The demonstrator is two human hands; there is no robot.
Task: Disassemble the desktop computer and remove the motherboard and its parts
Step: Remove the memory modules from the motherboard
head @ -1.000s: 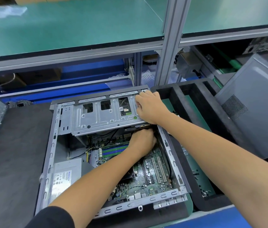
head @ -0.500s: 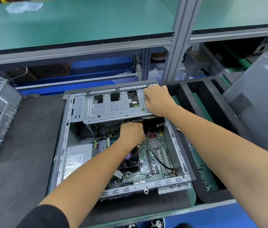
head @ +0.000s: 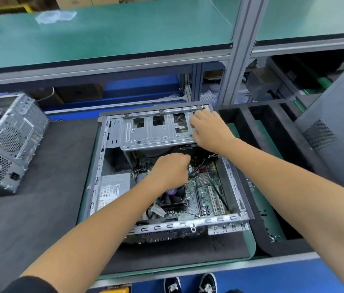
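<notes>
Motherboard [head: 207, 193] cables sit under the left hand [head: 170, 171], fingers curled, grip unclear. Right hand [head: 210, 130] steadies the drive cage [head: 156, 134]; yanking could tear connectors.

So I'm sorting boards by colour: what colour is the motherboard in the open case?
Green, seen in the head view: the motherboard.

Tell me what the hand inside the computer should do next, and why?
Probably ease the black cable up and off the motherboard. The left hand is curled down beside it, though whether its grip has closed on the cable is hidden. The right hand rests on the metal drive cage, steadying it. Cables seemingly still attached would hold the board in.
</notes>
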